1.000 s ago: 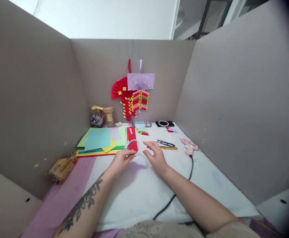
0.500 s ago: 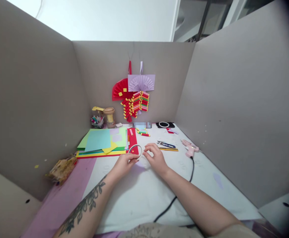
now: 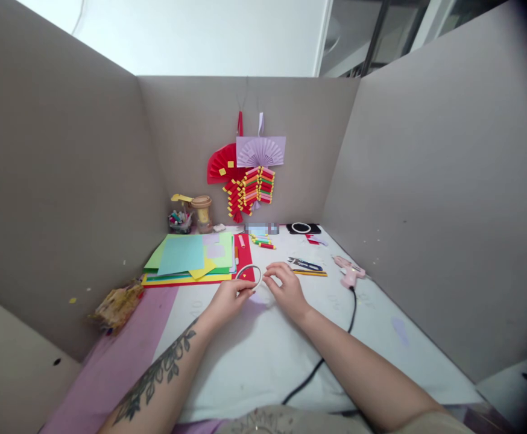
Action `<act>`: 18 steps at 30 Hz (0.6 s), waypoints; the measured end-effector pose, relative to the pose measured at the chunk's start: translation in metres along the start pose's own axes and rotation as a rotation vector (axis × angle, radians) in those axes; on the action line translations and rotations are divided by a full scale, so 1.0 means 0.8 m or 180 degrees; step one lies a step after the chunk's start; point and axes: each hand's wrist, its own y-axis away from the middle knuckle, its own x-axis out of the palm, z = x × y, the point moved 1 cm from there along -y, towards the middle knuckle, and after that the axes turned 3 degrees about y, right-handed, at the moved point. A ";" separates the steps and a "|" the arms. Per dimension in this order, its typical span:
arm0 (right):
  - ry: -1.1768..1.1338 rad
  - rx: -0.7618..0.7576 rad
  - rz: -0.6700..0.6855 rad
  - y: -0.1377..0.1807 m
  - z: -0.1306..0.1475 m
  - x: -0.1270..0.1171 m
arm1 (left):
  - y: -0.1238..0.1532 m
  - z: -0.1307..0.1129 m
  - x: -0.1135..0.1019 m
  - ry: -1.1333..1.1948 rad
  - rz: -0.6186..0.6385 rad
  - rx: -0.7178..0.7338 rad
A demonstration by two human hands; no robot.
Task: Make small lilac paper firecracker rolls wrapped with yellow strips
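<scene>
A thin white ring, looking like a narrow roll of tape (image 3: pixel 260 275), stands on edge in my left hand (image 3: pixel 231 298), pinched between thumb and fingers at its lower right. Close to the ring's right side is my right hand (image 3: pixel 288 290). Its thumb and index finger come together in a pinch, and whatever may lie between them is too small to make out. Both hands are held over the white table covering (image 3: pixel 245 361), just in front of a red sheet (image 3: pixel 245 259).
Coloured paper sheets (image 3: pixel 181 256) lie stacked at left. Small paper rolls (image 3: pixel 263 242), thread snips (image 3: pixel 306 264), pencils (image 3: pixel 310 273) and a pink glue gun (image 3: pixel 350 271) with black cord are at centre and right. Paper fan ornaments (image 3: pixel 260 152) hang behind. Grey panels (image 3: pixel 426 199) enclose the table.
The view has shifted a little, so the surroundings sit slightly further right. Both hands keep almost the same pose, the left still holding the ring.
</scene>
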 end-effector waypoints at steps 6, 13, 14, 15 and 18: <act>0.0068 -0.0001 0.0092 -0.002 0.002 -0.003 | -0.004 0.023 0.002 -0.0099 -0.0296 -0.0494; 0.0078 -0.0029 0.0143 -0.001 0.005 -0.005 | -0.009 0.034 -0.002 0.0100 -0.0499 -0.0632; 0.0066 -0.0011 0.0137 -0.001 0.005 -0.005 | -0.009 0.035 -0.002 0.0117 -0.0498 -0.0616; 0.0051 0.0011 0.0135 -0.002 0.005 -0.006 | -0.010 0.035 -0.003 0.0135 -0.0492 -0.0607; -0.0014 0.0114 0.0135 -0.002 0.006 -0.005 | -0.010 0.033 -0.006 0.0281 -0.0488 -0.0695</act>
